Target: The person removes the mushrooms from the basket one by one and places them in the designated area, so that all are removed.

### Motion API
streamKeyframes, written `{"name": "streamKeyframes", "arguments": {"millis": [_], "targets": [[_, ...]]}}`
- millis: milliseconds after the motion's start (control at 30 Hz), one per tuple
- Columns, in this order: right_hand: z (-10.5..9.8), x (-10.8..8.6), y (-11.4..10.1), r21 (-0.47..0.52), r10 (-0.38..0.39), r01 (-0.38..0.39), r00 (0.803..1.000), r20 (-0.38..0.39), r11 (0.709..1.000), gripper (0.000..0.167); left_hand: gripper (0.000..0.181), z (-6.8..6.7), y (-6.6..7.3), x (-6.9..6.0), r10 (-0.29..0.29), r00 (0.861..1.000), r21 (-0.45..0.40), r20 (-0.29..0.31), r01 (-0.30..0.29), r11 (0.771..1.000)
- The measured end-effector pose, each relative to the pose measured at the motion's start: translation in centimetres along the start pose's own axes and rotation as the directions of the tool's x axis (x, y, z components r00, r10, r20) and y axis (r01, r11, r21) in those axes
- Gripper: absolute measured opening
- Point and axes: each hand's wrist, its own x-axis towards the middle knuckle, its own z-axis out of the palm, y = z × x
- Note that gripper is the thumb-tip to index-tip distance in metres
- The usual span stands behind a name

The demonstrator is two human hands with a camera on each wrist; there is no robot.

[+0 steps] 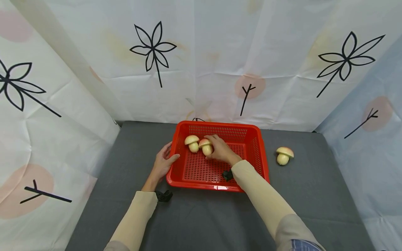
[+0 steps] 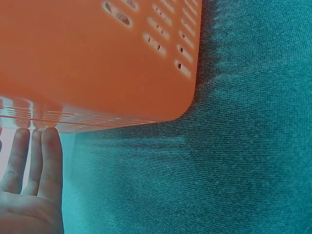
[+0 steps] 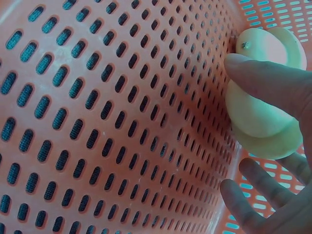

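A red basket (image 1: 220,184) holds two toy mushrooms with cream stems and yellow-red caps. My right hand (image 1: 221,151) grips the right one (image 1: 207,150) between thumb and fingers; the other mushroom (image 1: 193,147) stands just left of it. In the right wrist view, my thumb and fingers (image 3: 278,195) are around the pale mushroom (image 3: 258,112), close to the basket's perforated surface (image 3: 117,117). My left hand (image 1: 161,164) holds the basket's left side, thumb over the rim. Its straight fingers (image 2: 48,165) touch the basket's outer wall (image 2: 97,63) in the left wrist view.
A third toy mushroom (image 1: 284,156) stands on the grey tabletop (image 1: 314,195), right of the basket. White curtains (image 1: 201,62) with black flower drawings hang behind the table and at both sides. A thin black cord (image 1: 198,119) shows behind the basket's back rim.
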Motion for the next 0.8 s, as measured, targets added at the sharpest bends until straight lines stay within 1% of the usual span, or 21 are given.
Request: {"name": "streamKeyframes", "arguments": {"millis": [200,400,633,800], "targets": [[0.0,0.2,0.0,-0.007,0.025,-0.025,1.000,0.001,1.000,0.090,0.067,0.0,0.0,0.0,0.010,1.000,-0.001,0.005,-0.010,1.000],[0.1,0.1,0.2,-0.003,0.026,-0.026,1.000,0.002,1.000,0.091,0.067,0.0,0.1,0.1,0.001,1.000,0.014,-0.001,-0.001,1.000],[-0.1,-0.3,0.5,0.057,0.028,-0.027,0.999,-0.020,0.998,0.091,0.067,0.1,0.2,-0.1,0.004,1.000,0.007,-0.002,-0.004,1.000],[-0.9,-0.9,0.4,0.114,0.038,-0.032,0.998,-0.046,0.993,0.092,0.067,0.1,0.1,-0.1,0.014,1.000,0.002,0.004,-0.014,1.000]]}}
